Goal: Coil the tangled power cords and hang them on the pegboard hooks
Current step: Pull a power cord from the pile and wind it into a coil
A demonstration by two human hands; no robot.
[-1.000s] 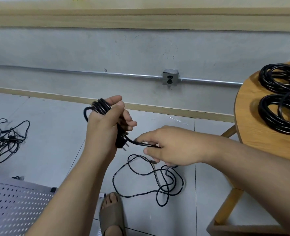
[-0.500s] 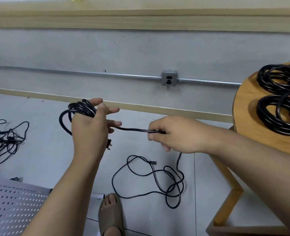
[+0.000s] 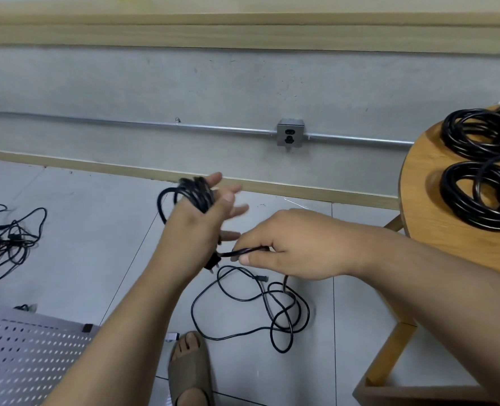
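Observation:
My left hand (image 3: 196, 227) is raised over the floor with its fingers spread straight. A black power cord coil (image 3: 194, 191) is wound around it, and the plug (image 3: 212, 263) hangs below the palm. My right hand (image 3: 295, 244) pinches the free run of the same cord (image 3: 243, 252) just right of the left hand. The loose rest of the cord (image 3: 251, 312) lies in loops on the floor below. A perforated grey pegboard (image 3: 23, 356) lies flat at the lower left.
Several coiled black cords (image 3: 483, 171) sit on a round wooden table (image 3: 424, 200) at the right. A tangled pile of cords (image 3: 5, 241) lies on the floor at the left. A foot in a sandal (image 3: 190, 367) stands below my hands. A wall outlet (image 3: 290, 133) is behind.
My right hand has come back in toward the left hand and dropped lower, carrying the cord under it. The left hand's fingers have spread out from the coil.

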